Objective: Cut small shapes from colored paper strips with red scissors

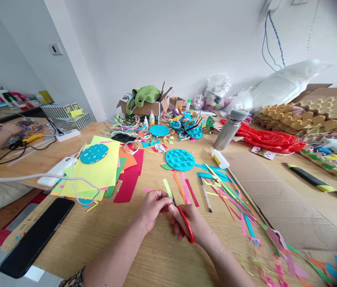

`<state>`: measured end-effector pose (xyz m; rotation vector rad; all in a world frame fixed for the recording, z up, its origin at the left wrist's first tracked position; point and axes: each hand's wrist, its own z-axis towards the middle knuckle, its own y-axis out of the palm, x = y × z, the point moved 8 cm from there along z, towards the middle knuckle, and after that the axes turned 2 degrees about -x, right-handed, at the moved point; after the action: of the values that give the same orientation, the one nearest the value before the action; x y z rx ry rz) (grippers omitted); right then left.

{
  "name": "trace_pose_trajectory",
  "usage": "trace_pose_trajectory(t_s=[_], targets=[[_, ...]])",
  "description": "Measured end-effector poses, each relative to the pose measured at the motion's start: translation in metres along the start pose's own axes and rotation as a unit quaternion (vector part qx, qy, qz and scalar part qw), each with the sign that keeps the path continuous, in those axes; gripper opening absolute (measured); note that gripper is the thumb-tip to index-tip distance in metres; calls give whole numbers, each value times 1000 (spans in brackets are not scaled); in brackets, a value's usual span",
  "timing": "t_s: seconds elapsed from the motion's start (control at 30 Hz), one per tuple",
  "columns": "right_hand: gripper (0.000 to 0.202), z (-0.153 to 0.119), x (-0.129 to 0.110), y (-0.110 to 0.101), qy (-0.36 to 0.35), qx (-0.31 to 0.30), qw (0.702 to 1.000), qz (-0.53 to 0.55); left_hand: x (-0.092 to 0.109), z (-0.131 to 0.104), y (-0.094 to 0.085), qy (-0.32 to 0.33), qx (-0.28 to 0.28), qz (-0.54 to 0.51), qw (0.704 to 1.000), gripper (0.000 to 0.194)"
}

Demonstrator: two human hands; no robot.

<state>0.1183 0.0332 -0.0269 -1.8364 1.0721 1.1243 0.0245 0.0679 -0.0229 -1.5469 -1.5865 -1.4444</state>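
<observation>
Left grip point(154, 208) appears to pinch the near end of a yellow-green strip point(166, 186); the paper runs from those fingertips toward eleven o'clock, so its long axis leans a little left, and this grip is the nearer one; just right of it, the scissors point(188, 227) have their handles at five o'clock and blades toward eleven, nearly parallel to the paper; whether they touch, I cannot tell; right grip point(197, 222) is wrapped round the handles; at its eleven to twelve o'clock, an orange strip point(179, 187), a pink strip point(185, 188) and a red strip point(192, 192) lie side by side on the bench point(102, 229).
</observation>
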Motion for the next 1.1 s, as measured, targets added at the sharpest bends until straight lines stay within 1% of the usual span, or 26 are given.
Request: trace_pose_trajectory(t_s=[0.23,0.37,0.5,0.9,1.1], targets=[[56,0,-2,-1,-4,2,1000,3,1,-1,1,1,-11,-4,1000,20],[56,0,-2,-1,3,0,1000,4,1,-1,0,-6,0,-16,1000,20],[56,0,0,0,5,-1,1000,6,3,-1,-1,1,11,-15,1000,18],[57,2,4,2,-2,-14,1000,16,3,-1,-3,-1,5,-10,1000,15],[57,2,2,1,-11,-7,1000,3,1,-2,0,-19,-3,-12,1000,21]])
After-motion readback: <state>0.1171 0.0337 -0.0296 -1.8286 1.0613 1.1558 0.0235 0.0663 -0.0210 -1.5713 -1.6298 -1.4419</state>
